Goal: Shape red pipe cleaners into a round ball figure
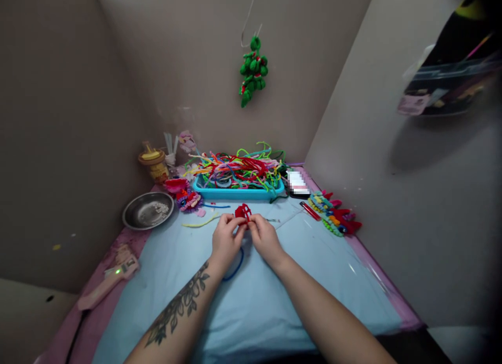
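Observation:
Above the middle of the blue-covered table, I hold a small red pipe-cleaner piece (242,211), looped and bent, between both hands. My left hand (226,242) pinches its left side with thumb and fingers. From the right, my right hand (265,239) closes on the same piece, its fingertips close to those of the left. A blue pipe cleaner (236,269) curves on the table beneath my hands, partly hidden by the left wrist. To the left of the red piece lie a yellow pipe cleaner (200,224) and a short blue one (217,206).
Behind my hands stands a blue tray (239,194) heaped with pipe cleaners. A metal bowl (148,211) and a glue gun (113,280) with a green light are left; a phone (298,182), a red cutter (310,211) and colourful fuzzy figures (335,215) right. A green ornament (254,71) hangs above.

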### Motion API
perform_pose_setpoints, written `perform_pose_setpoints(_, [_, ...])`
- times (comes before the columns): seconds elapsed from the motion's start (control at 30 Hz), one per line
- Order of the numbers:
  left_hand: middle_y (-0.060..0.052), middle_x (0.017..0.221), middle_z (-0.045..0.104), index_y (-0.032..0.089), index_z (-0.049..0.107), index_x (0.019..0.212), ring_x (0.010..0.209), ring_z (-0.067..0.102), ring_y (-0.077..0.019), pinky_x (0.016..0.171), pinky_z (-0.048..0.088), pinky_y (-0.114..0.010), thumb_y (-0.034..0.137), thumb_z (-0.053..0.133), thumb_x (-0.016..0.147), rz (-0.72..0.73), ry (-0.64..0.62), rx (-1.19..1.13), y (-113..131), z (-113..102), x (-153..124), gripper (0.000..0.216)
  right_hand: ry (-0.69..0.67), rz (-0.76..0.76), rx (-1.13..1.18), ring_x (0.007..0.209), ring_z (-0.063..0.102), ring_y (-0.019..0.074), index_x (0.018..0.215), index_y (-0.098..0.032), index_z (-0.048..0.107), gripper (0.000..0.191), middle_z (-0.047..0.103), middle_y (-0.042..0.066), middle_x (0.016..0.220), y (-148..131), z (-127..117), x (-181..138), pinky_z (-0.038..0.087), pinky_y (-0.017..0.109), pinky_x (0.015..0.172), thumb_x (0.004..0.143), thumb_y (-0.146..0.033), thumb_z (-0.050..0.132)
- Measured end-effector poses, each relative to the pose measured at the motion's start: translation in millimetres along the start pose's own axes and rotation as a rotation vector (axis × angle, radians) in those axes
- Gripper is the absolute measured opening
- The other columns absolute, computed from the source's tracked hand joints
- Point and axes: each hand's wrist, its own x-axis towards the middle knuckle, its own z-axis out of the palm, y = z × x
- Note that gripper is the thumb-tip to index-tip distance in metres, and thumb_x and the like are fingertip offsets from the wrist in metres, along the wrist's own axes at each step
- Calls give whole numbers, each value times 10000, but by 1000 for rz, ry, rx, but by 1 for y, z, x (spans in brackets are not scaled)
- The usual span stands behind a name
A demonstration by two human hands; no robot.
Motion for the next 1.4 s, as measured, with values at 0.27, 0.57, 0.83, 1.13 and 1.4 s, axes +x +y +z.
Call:
perform_pose_setpoints(0.27, [-28, 787, 534, 200, 648, 830, 728, 522, -155, 673, 418, -273, 265, 529, 837, -49, -37, -10, 1, -2, 2, 136, 32, 98, 223, 803, 594, 186, 889, -204, 557, 110, 631, 36, 850, -6, -1, 2, 463, 306, 740, 842, -224, 459])
perform_pose_setpoints(0.57, [-13, 753, 537, 191, 636, 786, 675, 498, -136, 630, 404, -258, 241, 524, 833, -83, -46, -35, 2, -4, 4, 131, 75, 85, 155, 776, 577, 178, 786, -196, 590, 70, 620, 23, 786, -9, -1, 1, 452, 302, 742, 795, -196, 520])
perform_pose_setpoints(0.83, [-15, 746, 535, 185, 633, 774, 670, 498, -138, 624, 403, -258, 244, 531, 827, -89, -61, -47, 0, -3, 4, 129, 94, 87, 162, 804, 581, 179, 801, -192, 613, 87, 622, 30, 813, -10, -1, 1, 455, 303, 753, 790, -191, 526])
perform_pose_setpoints(1.13, [-16, 742, 543, 184, 641, 771, 679, 509, -138, 641, 410, -260, 235, 535, 823, -95, -75, -52, 1, -4, 4, 129, 61, 171, 265, 795, 608, 184, 855, -191, 604, 119, 650, 27, 821, -4, 1, 1, 476, 312, 760, 756, -188, 538])
perform_pose_setpoints(1.4, [-20, 742, 552, 188, 643, 773, 686, 513, -142, 645, 416, -267, 245, 529, 826, -82, -78, -66, 0, -3, 3, 138, 33, 163, 247, 802, 602, 188, 854, -190, 626, 137, 663, 40, 844, -3, 2, 2, 474, 323, 764, 761, -190, 525])
